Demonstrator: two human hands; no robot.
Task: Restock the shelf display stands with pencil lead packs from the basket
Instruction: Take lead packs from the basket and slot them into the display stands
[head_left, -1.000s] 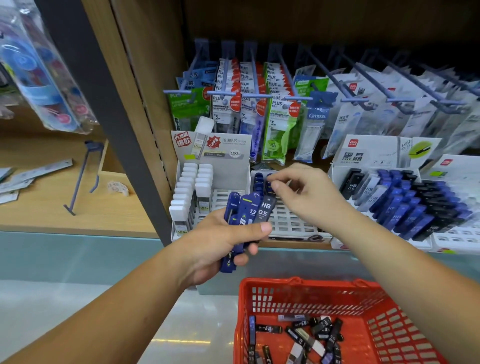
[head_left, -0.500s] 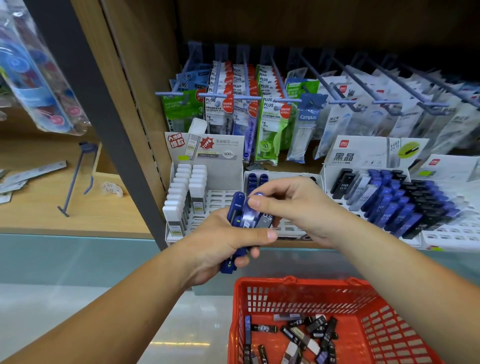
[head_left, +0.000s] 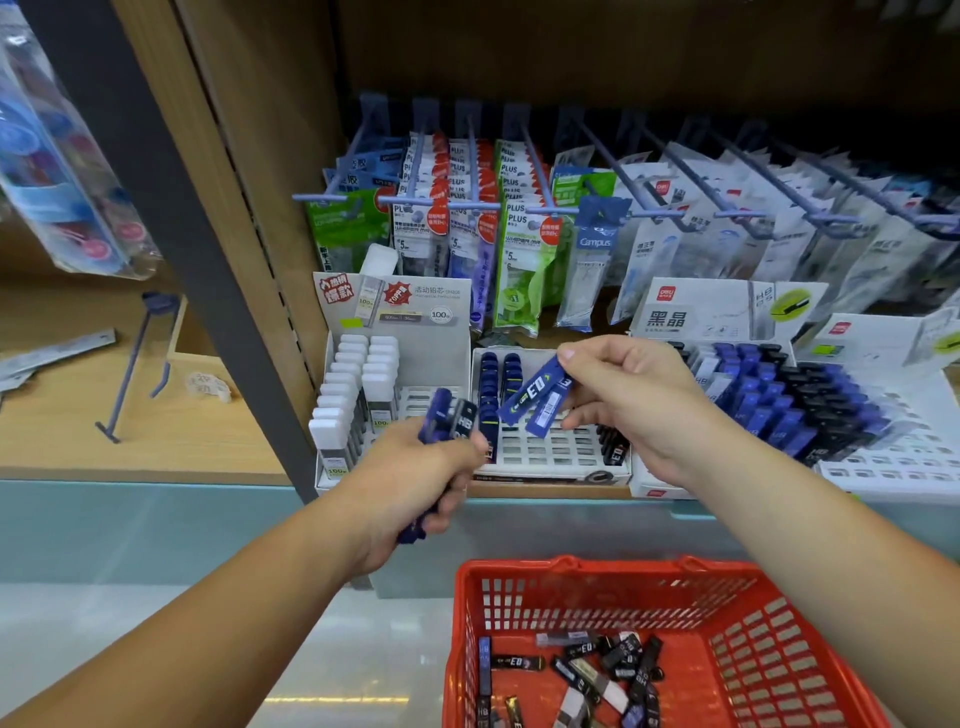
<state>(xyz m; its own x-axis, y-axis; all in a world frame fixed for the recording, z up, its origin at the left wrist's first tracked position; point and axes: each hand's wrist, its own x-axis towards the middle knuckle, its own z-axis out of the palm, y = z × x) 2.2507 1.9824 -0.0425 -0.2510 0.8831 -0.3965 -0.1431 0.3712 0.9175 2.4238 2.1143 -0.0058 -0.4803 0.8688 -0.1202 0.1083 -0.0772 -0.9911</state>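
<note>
Wooden shelf (head_left: 156, 457) fills my view above the red basket (head_left: 571, 574) of lead packs (head_left: 597, 670), and since a moment ago my right hand (head_left: 639, 400) has pinched two blue packs (head_left: 535, 396) off the bundle (head_left: 451, 415) my left hand (head_left: 415, 488) grips, over the white display stand (head_left: 550, 453).

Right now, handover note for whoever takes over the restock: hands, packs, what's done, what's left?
Left hand: grips a bunch of lead packs.
Right hand: pinches two blue packs over the middle stand.
Done: stocked blue packs fill the stand's left columns; one black pack at its right.
Left: most slots bare; seat the held packs, then the loose packs in the red basket.
</note>
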